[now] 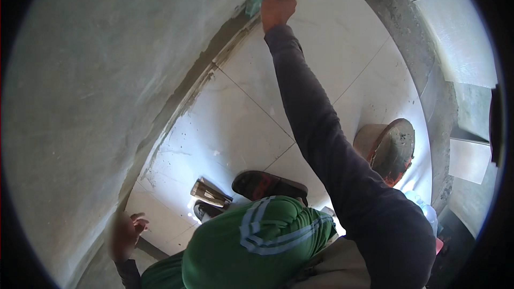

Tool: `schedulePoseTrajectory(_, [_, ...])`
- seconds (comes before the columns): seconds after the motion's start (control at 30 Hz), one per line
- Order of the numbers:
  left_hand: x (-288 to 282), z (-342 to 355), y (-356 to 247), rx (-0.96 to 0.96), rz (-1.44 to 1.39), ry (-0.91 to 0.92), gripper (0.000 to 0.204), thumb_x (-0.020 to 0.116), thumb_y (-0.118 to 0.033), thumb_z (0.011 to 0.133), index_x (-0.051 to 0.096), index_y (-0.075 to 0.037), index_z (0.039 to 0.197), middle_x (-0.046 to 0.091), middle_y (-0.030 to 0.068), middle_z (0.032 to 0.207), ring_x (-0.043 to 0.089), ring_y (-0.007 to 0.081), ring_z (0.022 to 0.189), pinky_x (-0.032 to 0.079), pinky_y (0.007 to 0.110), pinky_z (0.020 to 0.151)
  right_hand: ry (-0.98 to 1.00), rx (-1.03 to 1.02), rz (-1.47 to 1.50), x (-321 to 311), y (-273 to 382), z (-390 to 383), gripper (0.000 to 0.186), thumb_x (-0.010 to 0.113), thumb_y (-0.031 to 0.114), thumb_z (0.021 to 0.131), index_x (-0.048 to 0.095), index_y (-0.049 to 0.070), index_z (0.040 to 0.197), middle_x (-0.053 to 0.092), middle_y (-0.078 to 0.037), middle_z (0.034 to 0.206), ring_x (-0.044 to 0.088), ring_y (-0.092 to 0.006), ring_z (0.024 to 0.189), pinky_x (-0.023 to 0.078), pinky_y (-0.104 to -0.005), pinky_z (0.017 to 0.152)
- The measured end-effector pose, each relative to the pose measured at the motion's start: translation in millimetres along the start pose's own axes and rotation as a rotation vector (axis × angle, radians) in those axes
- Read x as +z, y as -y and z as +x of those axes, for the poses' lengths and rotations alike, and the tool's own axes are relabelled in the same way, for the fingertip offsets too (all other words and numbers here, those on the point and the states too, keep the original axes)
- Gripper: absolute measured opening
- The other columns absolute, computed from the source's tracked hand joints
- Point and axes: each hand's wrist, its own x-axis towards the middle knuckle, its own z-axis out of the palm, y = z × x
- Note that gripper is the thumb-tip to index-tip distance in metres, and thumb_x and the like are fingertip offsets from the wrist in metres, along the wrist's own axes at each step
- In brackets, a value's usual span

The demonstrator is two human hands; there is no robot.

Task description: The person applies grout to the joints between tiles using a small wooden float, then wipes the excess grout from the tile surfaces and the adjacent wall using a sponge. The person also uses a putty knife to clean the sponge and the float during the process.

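At the top of the head view, my right hand (277,9) grips a teal cloth (255,1) against the grey mortar seam (187,85) where the plastered wall (80,75) meets the white tiled floor (321,48). Down at the lower left, my left hand (131,227) is partly blurred beside the foot of the same wall. Its fingers are apart and slightly curled, with nothing visible in them.
My green-clad knee (225,246) and black sandal (257,181) are low in view, beside a metal tool (210,194). Right of my arm are a round mortar-stained container (399,147) and clear plastic bottles (428,217). Loose panels (468,160) lie beyond a rough concrete strip (444,128).
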Motion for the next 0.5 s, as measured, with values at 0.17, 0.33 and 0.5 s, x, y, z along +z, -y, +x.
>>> schedulePoseTrajectory(0.17, [13.8,35.5,-73.4,0.236,-0.006,-0.014,0.044,0.059,-0.014,0.106,0.052,-0.003,0.149,0.07,0.0148,0.126,0.066,0.0212,0.119,0.05,0.037,0.106,-0.031,0.05,-0.096,9.7,-19.3,-155.9,0.033,0.053,0.025,0.103,0.058,-0.003,0.119,0.065,-0.031,0.099,0.064,-0.0508,0.089,0.051,-0.0581,0.081])
schedulePoseTrajectory(0.33, [6.5,23.1,-40.9,0.239,-0.004,-0.069,0.046,0.06,-0.017,0.107,0.051,-0.004,0.15,0.071,0.0141,0.126,0.066,0.021,0.119,0.05,0.037,0.106,-0.089,-0.131,0.069,17.7,65.3,-148.7,0.027,0.051,0.021,0.104,0.056,-0.003,0.116,0.063,-0.025,0.097,0.064,-0.041,0.089,0.05,-0.0481,0.079])
schedulePoseTrajectory(0.5, [20.0,22.1,20.8,0.076,-0.048,0.006,0.044,0.061,-0.017,0.107,0.052,-0.004,0.149,0.072,0.0121,0.125,0.067,0.0207,0.117,0.05,0.038,0.105,0.008,0.132,0.189,5.7,-41.9,-19.6,0.026,0.05,0.019,0.104,0.056,-0.001,0.119,0.064,-0.01,0.095,0.063,-0.0183,0.075,0.06,-0.0402,0.062])
